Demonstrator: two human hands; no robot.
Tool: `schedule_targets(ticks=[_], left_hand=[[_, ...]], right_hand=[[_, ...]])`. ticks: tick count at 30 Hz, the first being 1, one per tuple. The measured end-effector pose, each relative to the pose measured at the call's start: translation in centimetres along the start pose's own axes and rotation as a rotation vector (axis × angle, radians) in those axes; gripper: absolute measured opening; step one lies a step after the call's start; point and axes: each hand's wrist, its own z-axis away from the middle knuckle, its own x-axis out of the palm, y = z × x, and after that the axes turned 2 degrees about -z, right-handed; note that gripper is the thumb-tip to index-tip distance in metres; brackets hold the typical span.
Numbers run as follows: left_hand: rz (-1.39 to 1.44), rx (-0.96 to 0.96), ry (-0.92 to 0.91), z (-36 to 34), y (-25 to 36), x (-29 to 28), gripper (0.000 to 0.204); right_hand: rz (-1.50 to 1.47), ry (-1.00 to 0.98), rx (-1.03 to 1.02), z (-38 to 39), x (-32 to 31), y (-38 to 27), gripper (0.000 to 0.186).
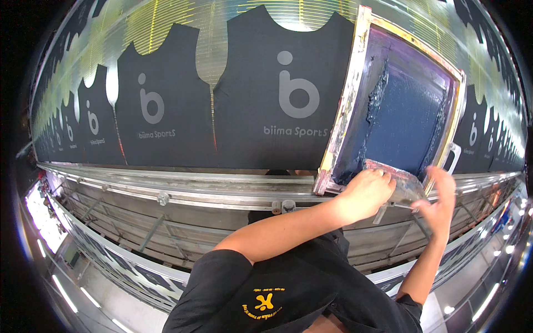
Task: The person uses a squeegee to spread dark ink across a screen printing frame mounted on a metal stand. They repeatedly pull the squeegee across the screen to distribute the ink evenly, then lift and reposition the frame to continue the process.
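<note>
At left, a narrow-looking dark garment panel [172, 94] with a grey emblem lies flat on the table; beside it, a broader-looking dark panel [250, 94] bears the same emblem. Next comes the screen frame [345, 105], lying askew against or over that panel's right edge; what lies beneath it I cannot tell. Should the frame slip, I judge, any print through it could blur or double.

My left hand [366, 194] is clamped, fingers together, on the left end of the squeegee [410, 188], which rests at the frame's near end. Dark blue ink [408, 116] coats the mesh, ridged along both sides; uneven pressure on the squeegee could leave streaks, and a full blade could drip on the metal rail [233, 188].

My right hand [438, 202], blurred, has thumb and fingers apart at the squeegee's right end; contact I cannot tell. With one-handed support, the squeegee could twist. Rightmost, a pale handle [454, 158] adjoins the frame.
</note>
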Motion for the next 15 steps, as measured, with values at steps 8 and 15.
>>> schedule_targets(ticks=[8,15], left_hand=[[-0.155,0.176,0.468,6.4,-6.0,-6.3,0.069],[-0.695,0.206,0.084,9.5,-17.7,-13.5,0.078]], right_hand=[[0.014,0.013,0.073,2.2,3.2,-3.8,0.040],[-0.032,0.035,0.072,2.1,3.4,-3.3,0.037]])
